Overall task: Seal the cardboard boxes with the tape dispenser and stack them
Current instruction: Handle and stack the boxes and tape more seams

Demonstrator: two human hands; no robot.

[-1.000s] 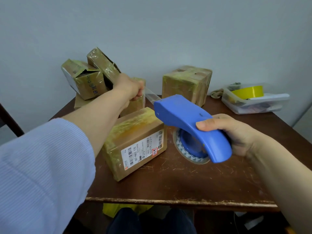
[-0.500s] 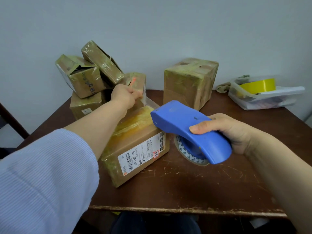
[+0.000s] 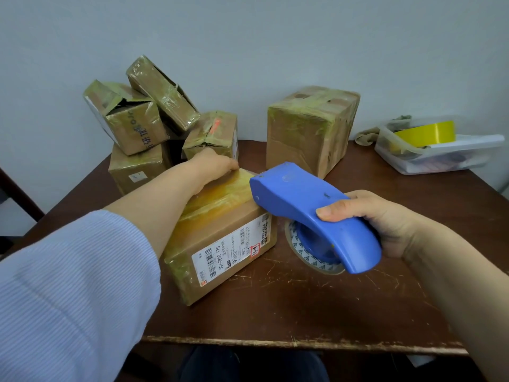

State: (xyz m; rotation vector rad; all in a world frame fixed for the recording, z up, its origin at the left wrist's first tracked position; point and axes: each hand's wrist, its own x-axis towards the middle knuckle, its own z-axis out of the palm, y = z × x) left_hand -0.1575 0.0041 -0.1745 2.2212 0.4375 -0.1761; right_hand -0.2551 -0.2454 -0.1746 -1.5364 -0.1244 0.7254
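A brown counter (image 3: pixel 358 312) carries the labelled cardboard box (image 3: pixel 220 244) at front centre, a taped cube box (image 3: pixel 305 133) behind it, and 4 smaller boxes (image 3: pixel 137 166) piled at back left. The right hand (image 3: pixel 385 224) grips the blue tape dispenser (image 3: pixel 303 205), whose nose meets the labelled box's right top edge. The left hand (image 3: pixel 213 166) rests on that box's taped far end; whether its fingers lie flat or curl cannot be told. A clear tub (image 3: pixel 440 161) holds 1 yellow tape roll (image 3: pixel 429 132).

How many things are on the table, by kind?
cardboard boxes: 6
tape dispenser: 1
yellow tape roll: 1
clear plastic container: 1
Total: 9
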